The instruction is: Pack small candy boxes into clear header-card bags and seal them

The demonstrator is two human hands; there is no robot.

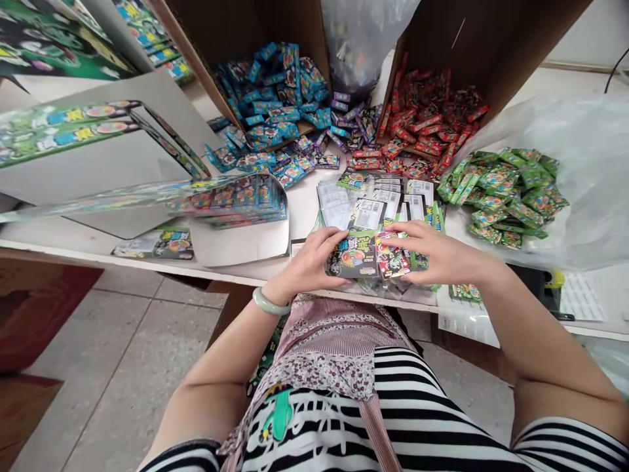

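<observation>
At the front edge of the table, my left hand (pixel 317 262) grips the left side of a black printed packet (pixel 354 254) with coloured lettering, thumb and fingers at its edges. My right hand (pixel 437 252) has its fingers over a small red printed packet (pixel 393 257), which lies against the black one's right side. Beneath and behind both hands is a spread of flat packets (pixel 388 193) with white barcode labels, some in clear plastic. The undersides of what I hold are hidden.
Small blue packets (pixel 275 92) spill from a carton at the back left, purple packets (pixel 339 134) at the middle, red packets (pixel 427 124) from a right carton. Green packets (pixel 511 193) lie on clear plastic at right. An open display box (pixel 240 252) holding rows of packets stands at left.
</observation>
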